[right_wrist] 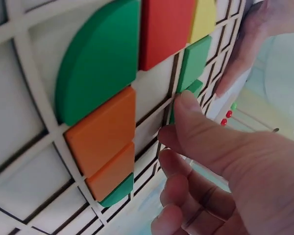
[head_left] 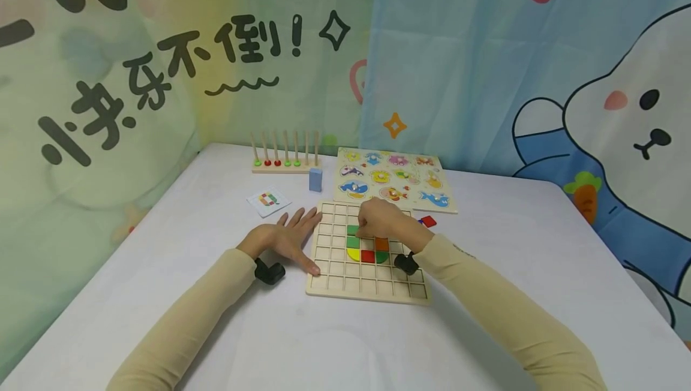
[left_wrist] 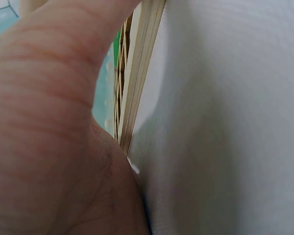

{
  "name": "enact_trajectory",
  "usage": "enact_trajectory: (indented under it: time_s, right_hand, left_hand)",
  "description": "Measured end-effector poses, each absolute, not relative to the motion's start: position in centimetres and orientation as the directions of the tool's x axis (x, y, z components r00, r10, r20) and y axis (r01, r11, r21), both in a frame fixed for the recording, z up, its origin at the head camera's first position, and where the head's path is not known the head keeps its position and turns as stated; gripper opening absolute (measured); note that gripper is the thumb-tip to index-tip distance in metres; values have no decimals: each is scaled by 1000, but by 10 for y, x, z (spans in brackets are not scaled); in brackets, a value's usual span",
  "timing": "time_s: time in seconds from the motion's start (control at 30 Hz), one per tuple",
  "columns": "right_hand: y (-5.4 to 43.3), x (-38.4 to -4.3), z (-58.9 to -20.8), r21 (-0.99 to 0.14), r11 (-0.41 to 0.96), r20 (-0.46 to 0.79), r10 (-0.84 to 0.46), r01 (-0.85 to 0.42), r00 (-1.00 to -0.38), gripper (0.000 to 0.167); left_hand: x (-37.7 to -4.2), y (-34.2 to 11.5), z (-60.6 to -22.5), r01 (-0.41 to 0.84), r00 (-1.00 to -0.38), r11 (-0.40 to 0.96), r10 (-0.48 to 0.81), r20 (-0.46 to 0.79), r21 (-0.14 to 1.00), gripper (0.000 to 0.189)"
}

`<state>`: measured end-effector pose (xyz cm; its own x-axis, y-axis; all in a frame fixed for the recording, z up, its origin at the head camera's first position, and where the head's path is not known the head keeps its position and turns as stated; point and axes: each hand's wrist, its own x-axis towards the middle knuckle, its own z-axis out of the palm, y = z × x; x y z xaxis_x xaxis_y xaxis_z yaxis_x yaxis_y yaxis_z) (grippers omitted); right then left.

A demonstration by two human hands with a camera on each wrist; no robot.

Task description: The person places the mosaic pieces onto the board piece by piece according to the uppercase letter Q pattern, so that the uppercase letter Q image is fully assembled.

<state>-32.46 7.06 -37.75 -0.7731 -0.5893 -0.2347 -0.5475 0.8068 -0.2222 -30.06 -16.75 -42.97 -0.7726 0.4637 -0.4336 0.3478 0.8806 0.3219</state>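
Observation:
A wooden grid board [head_left: 335, 283] lies on the white table. My left hand [head_left: 288, 238] is spread along its left edge, fingertips at the upper corner and thumb on the lower left part; in the left wrist view the hand [left_wrist: 49, 117] is close against the board's side [left_wrist: 139, 73]. Over the middle of the grid my right hand [head_left: 383, 220] is bent down, its thumb and forefinger [right_wrist: 188, 103] pinching at a green square tile [head_left: 352, 230]. Below that are another green square [head_left: 352, 242], a yellow rounded piece [head_left: 353, 254], a red square [head_left: 367, 256], a dark green rounded piece [head_left: 381, 257] and orange squares [right_wrist: 103, 132].
A card with a coloured pattern [head_left: 268, 201] lies left of the board. Behind stand a blue block [head_left: 315, 180] and a peg rack with green and red beads [head_left: 281, 169]. An animal puzzle board [head_left: 378, 163] lies at the back. A red tile [head_left: 429, 221] sits beyond the right forearm.

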Motion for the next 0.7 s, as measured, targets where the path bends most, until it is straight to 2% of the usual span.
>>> enact_trajectory:
  time_s: [0.3, 0.53, 0.7]
  right_hand:
    - [72, -326, -376, -223, 784, -197, -618, -579, -761, 10]
    - [72, -329, -380, -243, 760, -178, -646, -603, -742, 18]
    - [73, -329, -381, -244, 762, -194, -644, -599, -740, 13]
  left_hand:
    - [-297, -167, -420, 355, -764, 879, 469, -443, 318, 132]
    - [-292, -165, -415, 353, -764, 874, 475, -436, 335, 130]
    - [-291, -165, -415, 354, -762, 871, 479, -435, 340, 131]
